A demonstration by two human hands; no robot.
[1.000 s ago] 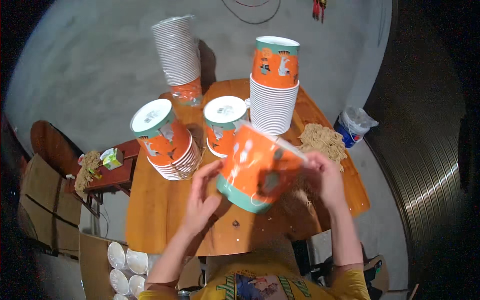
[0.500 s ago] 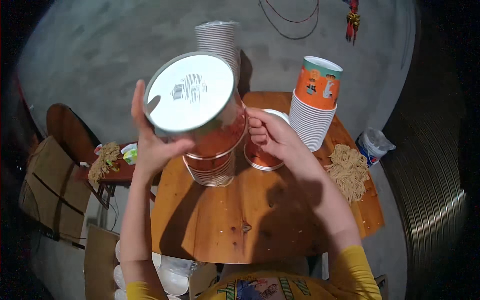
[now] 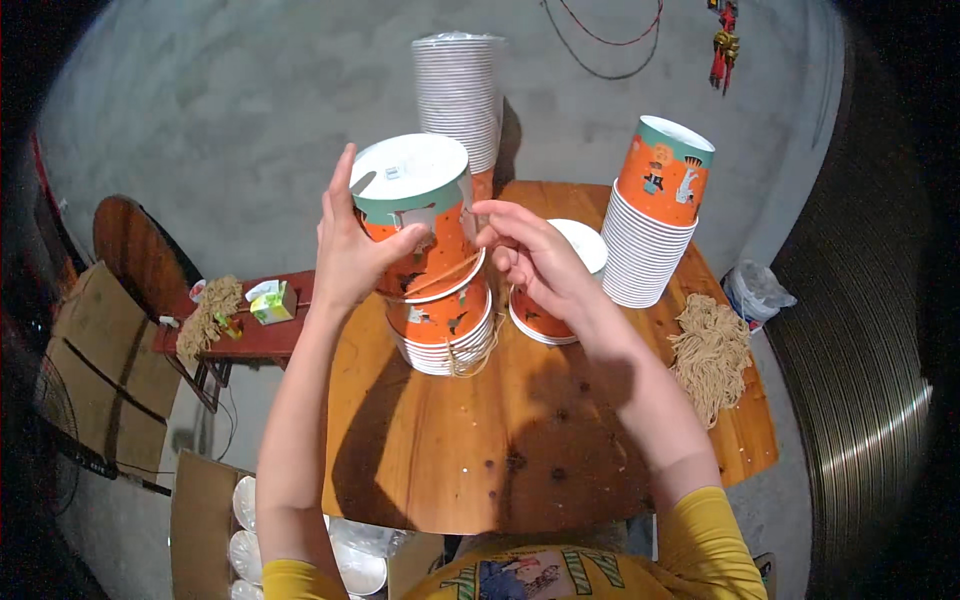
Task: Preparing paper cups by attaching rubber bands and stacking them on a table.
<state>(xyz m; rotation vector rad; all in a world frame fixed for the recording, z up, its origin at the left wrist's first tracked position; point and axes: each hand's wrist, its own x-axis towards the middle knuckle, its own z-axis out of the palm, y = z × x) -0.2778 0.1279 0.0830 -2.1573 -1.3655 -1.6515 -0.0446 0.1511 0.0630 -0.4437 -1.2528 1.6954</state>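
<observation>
Head view: the worktop (image 3: 430, 475) lies open from the stack (image 3: 425, 352) to its near edge, with cord (image 3: 712, 355) along the right edge. The left hand (image 3: 350, 245), spread wide, holds an upturned bucket (image 3: 415, 215) over the stack; the right hand (image 3: 538, 255), half curled, is beside it, any grip unclear. Compared with half a second earlier, the bucket is lower, the right fingers looser.

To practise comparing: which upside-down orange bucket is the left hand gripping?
The orange bucket over the front-left stack; only this one has the left hand around it.
</observation>
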